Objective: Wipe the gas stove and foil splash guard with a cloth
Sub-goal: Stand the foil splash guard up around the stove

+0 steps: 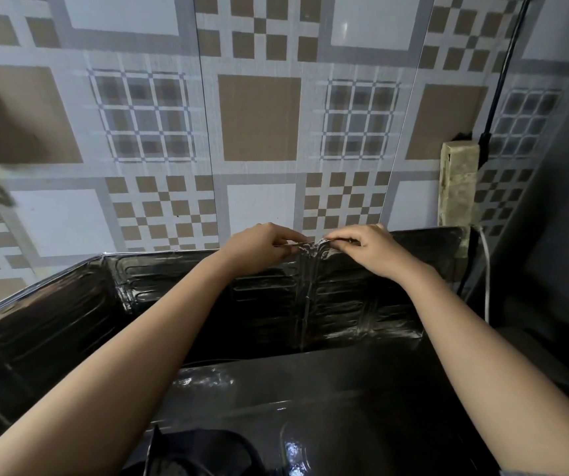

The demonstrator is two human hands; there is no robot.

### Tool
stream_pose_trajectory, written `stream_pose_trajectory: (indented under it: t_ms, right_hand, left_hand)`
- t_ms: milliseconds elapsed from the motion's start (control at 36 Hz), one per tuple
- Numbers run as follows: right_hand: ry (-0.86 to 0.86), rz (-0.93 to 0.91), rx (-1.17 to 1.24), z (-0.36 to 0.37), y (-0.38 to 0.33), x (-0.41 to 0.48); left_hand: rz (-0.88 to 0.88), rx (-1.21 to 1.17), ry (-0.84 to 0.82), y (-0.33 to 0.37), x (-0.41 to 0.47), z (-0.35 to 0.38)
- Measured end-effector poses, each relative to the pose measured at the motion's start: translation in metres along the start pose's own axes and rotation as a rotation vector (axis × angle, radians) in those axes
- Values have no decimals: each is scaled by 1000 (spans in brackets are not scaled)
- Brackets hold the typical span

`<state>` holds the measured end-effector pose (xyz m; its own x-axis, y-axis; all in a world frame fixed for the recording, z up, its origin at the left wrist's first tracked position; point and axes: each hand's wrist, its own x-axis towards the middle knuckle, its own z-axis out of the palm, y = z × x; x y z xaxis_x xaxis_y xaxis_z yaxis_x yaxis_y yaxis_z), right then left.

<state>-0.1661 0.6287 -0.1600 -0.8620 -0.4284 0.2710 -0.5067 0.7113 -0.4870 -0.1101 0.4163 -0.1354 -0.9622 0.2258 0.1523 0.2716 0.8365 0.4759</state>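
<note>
Foil splash guard (362, 304), a dark, shiny, embossed folding foil sheet, stands upright behind and along the left side of the black glossy gas stove (344, 389). It backs onto the brown-and-grey patterned tiled wall (259, 118). Both hands are at its top edge, close together, either side of the crumpled centre fold (307, 293). Left hand (259, 247) pinches the rim just left of the fold, right hand (365, 247) just right of it. Fingers are curled over the edge, thumbs mostly hidden. No cloth in view; neither hand carries one.

Judgement: this looks like straightening the foil splash guard at the fold, not wiping proper. How far wiping has got can't be told; the surfaces show only smeared glare.

Risks:
- **Tearing:** the foil is thin and creased at the fold, so pulling the halves apart or bending hard could tear or kink it.
- **Cuts:** the rim may be sharp, and bare fingers sliding along it could get cut.
- **Tipping:** the guard looks free-standing, so pushing the top could tip it onto the stove or fold in the left wing (35, 321).
- **Shock:** the right end sits just beside a grimy off-white power strip (456, 183) with a white cable (486, 269) hanging down. Shifting the metal that way, or a wet cloth near the sockets, is a shock hazard.
- **Heat:** the forearms reach over the black burner grate (200, 451) at the bottom edge. Whether it's hot can't be told.
</note>
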Motion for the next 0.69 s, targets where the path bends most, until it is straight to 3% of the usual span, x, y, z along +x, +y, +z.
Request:
stream_pose_trajectory:
  t_ms: [389, 694]
  right_hand:
    - [45, -38, 95, -11, -8, -10]
    - [-10, 26, 84, -32, -28, -32]
  left_hand:
    - [20, -17, 100, 4, -1, 8]
    - [-8, -9, 77, 14, -17, -4]
